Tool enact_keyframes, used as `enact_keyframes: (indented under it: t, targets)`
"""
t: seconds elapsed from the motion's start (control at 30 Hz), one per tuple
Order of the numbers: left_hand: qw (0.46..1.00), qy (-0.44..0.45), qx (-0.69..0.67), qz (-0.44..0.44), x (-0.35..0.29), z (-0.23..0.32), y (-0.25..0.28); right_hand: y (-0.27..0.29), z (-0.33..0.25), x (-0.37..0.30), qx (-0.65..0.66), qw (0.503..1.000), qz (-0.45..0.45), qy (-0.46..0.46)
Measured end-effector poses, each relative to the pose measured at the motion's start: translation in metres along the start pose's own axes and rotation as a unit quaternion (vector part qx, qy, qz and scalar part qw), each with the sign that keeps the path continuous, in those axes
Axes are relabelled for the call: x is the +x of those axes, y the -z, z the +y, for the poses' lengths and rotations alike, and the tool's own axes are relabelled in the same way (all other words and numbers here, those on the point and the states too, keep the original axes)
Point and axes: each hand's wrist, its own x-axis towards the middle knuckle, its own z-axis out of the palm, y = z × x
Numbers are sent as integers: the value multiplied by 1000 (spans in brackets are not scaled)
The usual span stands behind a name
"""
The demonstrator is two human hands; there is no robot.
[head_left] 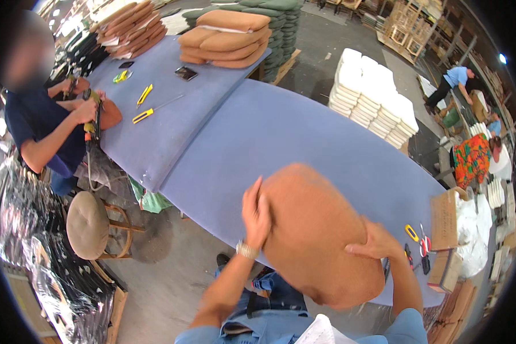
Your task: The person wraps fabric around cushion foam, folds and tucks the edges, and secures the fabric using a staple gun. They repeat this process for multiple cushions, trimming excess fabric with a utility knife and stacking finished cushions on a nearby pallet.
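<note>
An orange-brown padded cushion [318,235] stands tilted up on its edge in front of me, over the near edge of the blue padded table [281,143]. My left hand [256,215] presses flat against the cushion's left side, a metal watch on its wrist. On the cushion's right edge, my right hand [372,243] grips with the fingers spread over the fabric. Both hands hold the cushion between them.
Another person [40,120] works with a tool at the table's far left. Yellow cutters [145,106], stacked orange cushions [226,37], white foam stacks [372,94], a round stool [89,223], cardboard boxes [444,221] and scissors [424,243] surround the table.
</note>
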Motion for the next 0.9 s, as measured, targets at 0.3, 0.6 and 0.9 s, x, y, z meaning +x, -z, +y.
enact_keyframes:
  t: [0.3,0.6,0.9]
  targets:
    - [959,28,40,-278,11,124,-129,3,-17,-2,103,961,236,-104]
    - [912,67,130,-384,-65,40,-115,-116,52,37,301,873,379,-58]
    - [915,39,65,-396,56,29,-210,-49,82,122,407,848,337,43]
